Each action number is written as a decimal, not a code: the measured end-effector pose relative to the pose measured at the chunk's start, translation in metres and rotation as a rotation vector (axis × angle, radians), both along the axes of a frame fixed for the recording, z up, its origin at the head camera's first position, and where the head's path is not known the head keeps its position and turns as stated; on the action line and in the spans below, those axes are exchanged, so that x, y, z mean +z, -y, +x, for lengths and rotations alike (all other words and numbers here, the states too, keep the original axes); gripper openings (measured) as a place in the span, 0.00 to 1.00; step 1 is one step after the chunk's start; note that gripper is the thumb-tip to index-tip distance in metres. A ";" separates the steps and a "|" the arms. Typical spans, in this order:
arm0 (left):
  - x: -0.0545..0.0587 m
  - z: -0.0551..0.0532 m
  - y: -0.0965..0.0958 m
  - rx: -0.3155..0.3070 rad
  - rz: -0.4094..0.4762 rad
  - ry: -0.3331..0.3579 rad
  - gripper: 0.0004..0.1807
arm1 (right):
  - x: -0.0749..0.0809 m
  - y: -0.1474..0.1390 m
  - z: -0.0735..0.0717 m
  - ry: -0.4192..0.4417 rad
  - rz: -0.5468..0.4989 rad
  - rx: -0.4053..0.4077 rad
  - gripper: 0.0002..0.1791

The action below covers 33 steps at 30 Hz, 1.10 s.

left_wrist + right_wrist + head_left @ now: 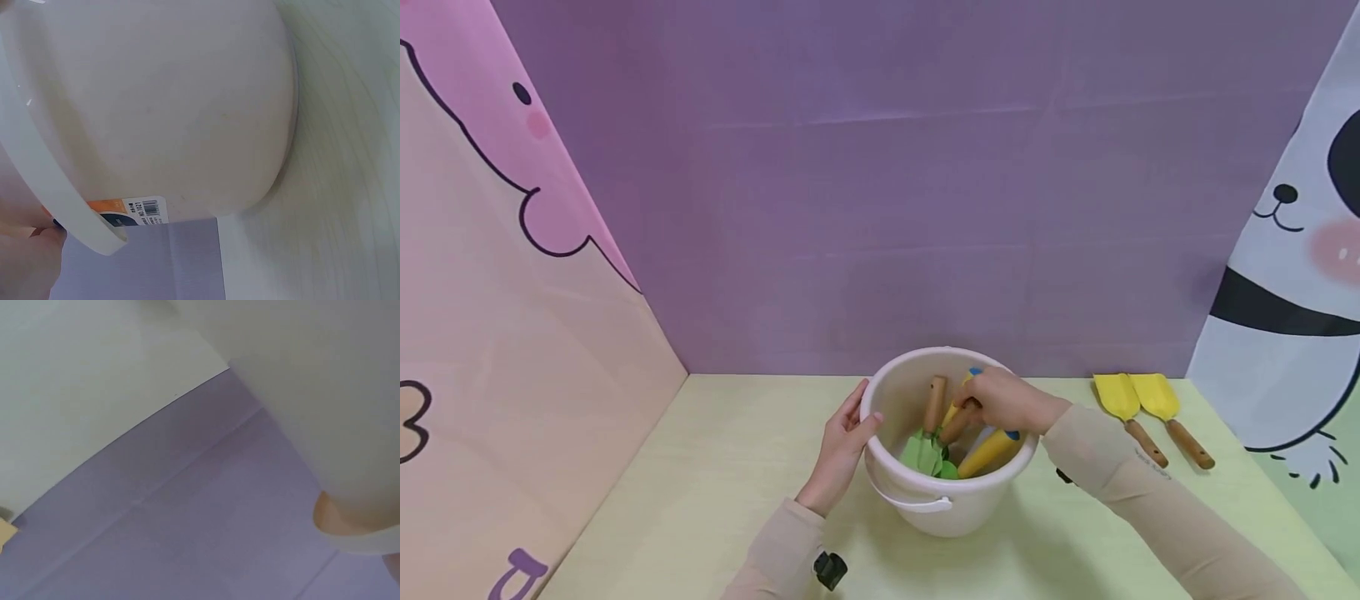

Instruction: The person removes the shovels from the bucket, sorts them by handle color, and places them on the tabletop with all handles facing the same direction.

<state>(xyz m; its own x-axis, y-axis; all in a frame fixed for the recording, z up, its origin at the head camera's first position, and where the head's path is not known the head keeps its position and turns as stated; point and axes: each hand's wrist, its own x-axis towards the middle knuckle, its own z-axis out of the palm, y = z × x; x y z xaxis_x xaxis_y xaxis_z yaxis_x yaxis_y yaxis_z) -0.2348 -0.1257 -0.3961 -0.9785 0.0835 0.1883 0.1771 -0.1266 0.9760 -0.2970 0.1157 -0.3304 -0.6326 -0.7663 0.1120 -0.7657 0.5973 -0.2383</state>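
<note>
A white bucket (955,517) stands on the table in the head view. My left hand (842,450) grips its left rim, thumb over the edge and fingers along the outer wall. Over the right rim, my right hand (1007,398) reaches inside and holds a garden tool by its wooden handle (953,427); the tool's head is hidden among the others. Beside it in the bucket are a green tool (921,452) with an upright wooden handle and a yellow handle (988,454) with a blue end. The left wrist view shows the bucket's wall (187,112) and bail (50,169).
Two yellow shovels (1117,396) (1157,396) with wooden handles lie side by side at the table's back right. A purple backdrop (865,208) rises behind the table (722,483), with cartoon-printed panels on both sides.
</note>
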 end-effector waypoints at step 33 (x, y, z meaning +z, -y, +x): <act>0.000 0.001 0.000 0.020 0.003 0.004 0.34 | -0.016 0.018 -0.005 0.281 -0.063 -0.082 0.11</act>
